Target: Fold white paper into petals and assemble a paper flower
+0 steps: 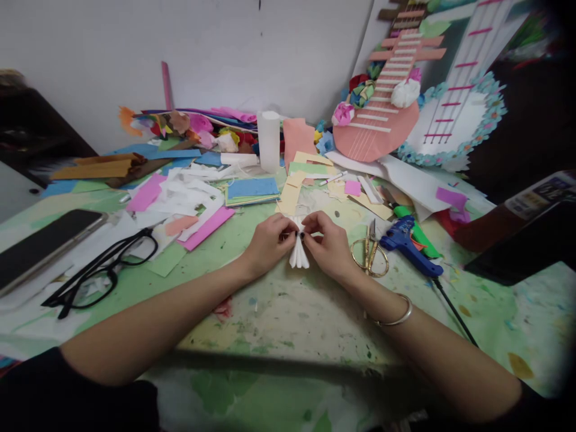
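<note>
Both of my hands meet over the middle of the table, pinching a white pleated piece of paper (299,257) between them. Its folds fan out below my fingertips, toward me. My left hand (269,242) grips it from the left with thumb and forefinger. From the other side my right hand (329,241) pinches it the same way, with a silver bangle on that wrist. The fingertips nearly touch, and the upper part of the paper is mostly hidden behind them. Just right of my right hand lie gold-handled scissors (371,255).
A blue glue gun (410,246) with its cord lies beyond the scissors. Black glasses (101,270) and a phone (45,246) are at the left. Behind my hands stand a white roll (269,143), a blue paper stack (252,188) and paper instruments (378,129) against the wall.
</note>
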A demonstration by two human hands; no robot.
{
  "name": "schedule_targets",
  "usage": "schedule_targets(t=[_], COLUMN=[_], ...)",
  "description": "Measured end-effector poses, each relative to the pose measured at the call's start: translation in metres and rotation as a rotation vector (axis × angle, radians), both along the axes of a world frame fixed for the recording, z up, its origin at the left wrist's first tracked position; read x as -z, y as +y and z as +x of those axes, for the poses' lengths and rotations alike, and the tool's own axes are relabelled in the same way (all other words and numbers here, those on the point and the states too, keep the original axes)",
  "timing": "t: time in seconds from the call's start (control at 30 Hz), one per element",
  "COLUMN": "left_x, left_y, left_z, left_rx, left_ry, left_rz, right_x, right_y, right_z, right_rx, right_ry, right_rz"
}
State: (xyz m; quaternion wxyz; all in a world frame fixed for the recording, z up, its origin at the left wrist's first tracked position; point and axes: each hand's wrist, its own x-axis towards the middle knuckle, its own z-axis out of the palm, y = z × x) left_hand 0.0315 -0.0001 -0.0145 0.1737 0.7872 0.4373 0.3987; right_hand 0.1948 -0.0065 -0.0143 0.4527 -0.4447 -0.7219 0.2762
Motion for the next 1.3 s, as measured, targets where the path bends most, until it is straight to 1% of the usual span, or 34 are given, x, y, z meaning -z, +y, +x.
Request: schedule_targets(t=[0.07, 0.17, 0.2, 0.27, 0.47, 0.53, 0.63, 0.73, 0.87, 1.0, 1.1, 1.3], left_x=[0.0004, 0.0031, 0.0040, 0.0049, 0.0019, 0.0014, 0.0013, 0.0003, -0.0020, -0.0028, -0.0021, 0.0008], left_y=[0.0015, 0.0054, 0.0066, 0.0081, 0.0074, 0.0074, 0.0081, 0.0088, 0.0092, 0.0088, 0.0085, 0.0086], left_z=[0.0007, 0.0018, 0.0020, 0.0023, 0.0012, 0.0004, -0.0006, -0.0017, -0.0026, -0.0027, -0.0031, -0.0039], left_rx=[0.034, 0.116, 0.136, 0.155, 0.179, 0.187, 0.196, 0.201, 0.166, 0.132, 0.132, 0.139], left_ry=[-0.066, -0.245, -0.294, -0.347, -0.393, -0.401, -0.392, -0.412, -0.403, -0.330, -0.266, -0.240], left_rz=[-0.101, -0.339, -0.395, -0.446, -0.495, -0.516, -0.521, -0.537, -0.549, -0.502, -0.472, -0.456], right_x=[0.0002, -0.0005, -0.0008, -0.0011, 0.0000, 0.0001, 0.0002, 0.0000, -0.0012, -0.0030, -0.0037, -0.0035], right_y=[0.0000, -0.0003, -0.0003, -0.0003, 0.0009, 0.0013, 0.0019, 0.0029, 0.0042, 0.0047, 0.0058, 0.0089], right_z=[-0.0001, -0.0007, -0.0008, -0.0007, 0.0031, 0.0045, 0.0058, 0.0065, 0.0071, 0.0072, 0.0074, 0.0084], right_rx=[0.006, 0.012, 0.009, -0.001, -0.051, -0.036, 0.024, 0.058, 0.058, 0.052, 0.056, 0.017], right_ry=[0.010, -0.005, -0.020, -0.043, -0.066, -0.145, -0.310, -0.415, -0.494, -0.554, -0.585, -0.509], right_rz=[0.000, 0.012, 0.022, 0.042, 0.066, 0.116, 0.211, 0.256, 0.244, 0.236, 0.237, 0.199])
